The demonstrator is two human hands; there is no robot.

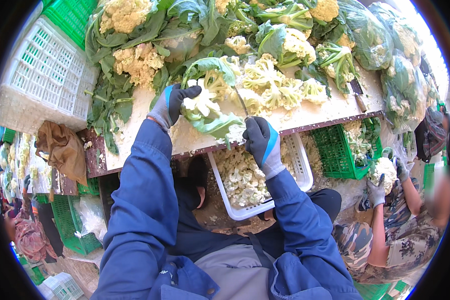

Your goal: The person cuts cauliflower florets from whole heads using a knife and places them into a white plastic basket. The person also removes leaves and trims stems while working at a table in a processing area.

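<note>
My left hand (pixel 175 103), in a grey and black work glove, grips a cauliflower head (pixel 204 99) with its cut pale stem side facing up and green leaves around it. In my gloved right hand (pixel 261 140) is a knife (pixel 241 100), its thin blade angled up against the right side of that head. Cut cauliflower florets (pixel 273 84) lie on the white board (pixel 150 112) just beyond the blade. Below the table edge, a white plastic basket (pixel 237 213) between my legs holds many small florets (pixel 243 183).
Leafy cauliflowers (pixel 285 45) are heaped across the back, some in plastic wrap (pixel 363 33). A second knife (pixel 359 99) lies at the board's right. White crates (pixel 48 71) stand left beside a brown cloth (pixel 62 150). On the right, a co-worker (pixel 382 232) holds a cauliflower near a green crate (pixel 337 153).
</note>
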